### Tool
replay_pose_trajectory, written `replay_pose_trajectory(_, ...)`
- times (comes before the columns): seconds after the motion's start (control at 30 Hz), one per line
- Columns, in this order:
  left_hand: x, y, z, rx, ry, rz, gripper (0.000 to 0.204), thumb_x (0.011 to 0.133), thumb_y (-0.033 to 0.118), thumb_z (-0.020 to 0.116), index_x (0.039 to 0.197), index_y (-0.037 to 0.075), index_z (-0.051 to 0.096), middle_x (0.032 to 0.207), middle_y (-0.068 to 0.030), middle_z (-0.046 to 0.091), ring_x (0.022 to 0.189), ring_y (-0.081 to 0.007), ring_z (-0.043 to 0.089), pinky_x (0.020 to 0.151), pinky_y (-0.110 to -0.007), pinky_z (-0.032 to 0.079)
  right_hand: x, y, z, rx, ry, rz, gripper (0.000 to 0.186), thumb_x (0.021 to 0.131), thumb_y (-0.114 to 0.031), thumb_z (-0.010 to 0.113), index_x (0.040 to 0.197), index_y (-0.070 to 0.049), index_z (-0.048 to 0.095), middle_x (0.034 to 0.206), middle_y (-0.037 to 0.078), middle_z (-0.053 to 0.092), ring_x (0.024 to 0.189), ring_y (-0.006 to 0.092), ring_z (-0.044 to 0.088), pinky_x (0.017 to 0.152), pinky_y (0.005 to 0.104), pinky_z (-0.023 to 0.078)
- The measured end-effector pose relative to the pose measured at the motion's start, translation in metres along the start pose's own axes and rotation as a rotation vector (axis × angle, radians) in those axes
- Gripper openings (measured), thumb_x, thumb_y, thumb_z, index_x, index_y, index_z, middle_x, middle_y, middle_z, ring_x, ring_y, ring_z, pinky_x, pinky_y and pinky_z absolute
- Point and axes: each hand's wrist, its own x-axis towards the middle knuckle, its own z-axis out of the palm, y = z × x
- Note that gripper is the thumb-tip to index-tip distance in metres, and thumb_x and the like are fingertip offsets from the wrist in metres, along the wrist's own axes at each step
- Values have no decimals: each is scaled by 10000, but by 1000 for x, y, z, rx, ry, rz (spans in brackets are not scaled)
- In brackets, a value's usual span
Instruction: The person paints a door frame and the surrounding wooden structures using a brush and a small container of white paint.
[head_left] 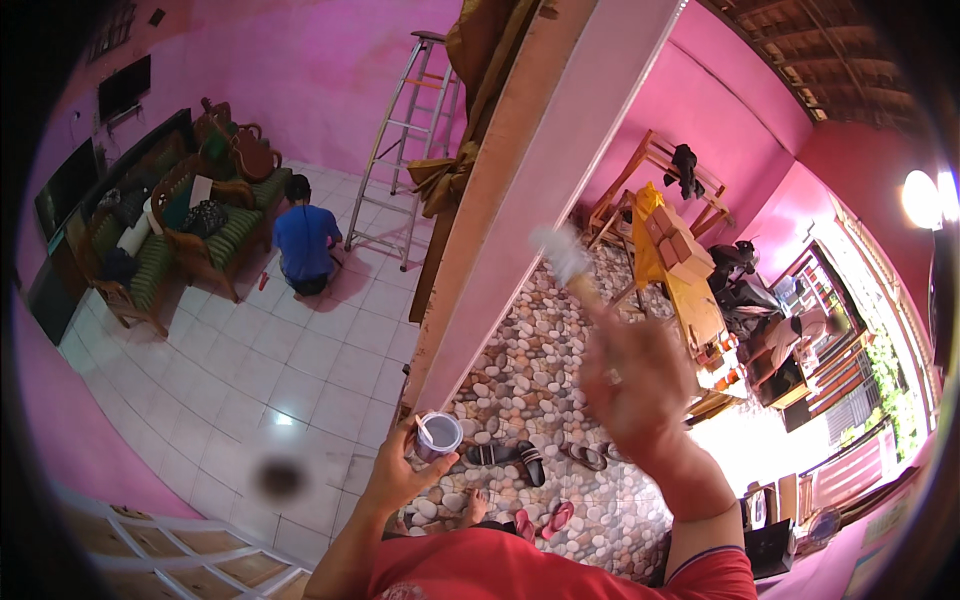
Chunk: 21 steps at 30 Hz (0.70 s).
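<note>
My left hand (398,468) is closed around a small round paint can (439,434) low in the middle, beside the foot of the wall edge. Greyish contents show inside the can, and a finger or thin stick crosses its rim. Raised on the right, my right hand (635,380) is smeared by motion. A paintbrush (570,262) points up and left out of that hand, its pale bristles apart from the light pink wall edge (530,190). The fingers wrap its handle, which is mostly hidden.
A stepladder (405,140) stands beyond the wall on white tiles, near a crouching person in blue (303,240). Striped sofas (205,225) line the left. Sandals (532,463) lie on the pebble-patterned floor (520,370). A yellow table with boxes (685,250) and a motorbike (740,285) stand right.
</note>
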Motion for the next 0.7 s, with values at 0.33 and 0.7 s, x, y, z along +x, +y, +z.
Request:
replay_pose_trajectory(0.33, -6, 5, -12, 50, 1, -98, 694, 795, 139, 852, 1351, -33, 473, 1245, -121, 593, 1186, -210, 589, 1048, -363, 453, 9, 11, 19, 38, 216, 102, 260, 864, 38, 670, 1122, 29, 703, 761, 69, 541, 630, 182, 547, 514, 341, 457)
replay_pose_trajectory(0.7, -14, 1, -16, 30, 41, -116, 624, 782, 197, 871, 1264, -3, 529, 1152, -109, 640, 1096, -200, 629, 969, -338, 487, -15, 0, 49, 83, -43, 58, 271, 848, -39, 715, 1115, 1, 705, 746, 51, 521, 587, 181, 523, 485, 333, 439)
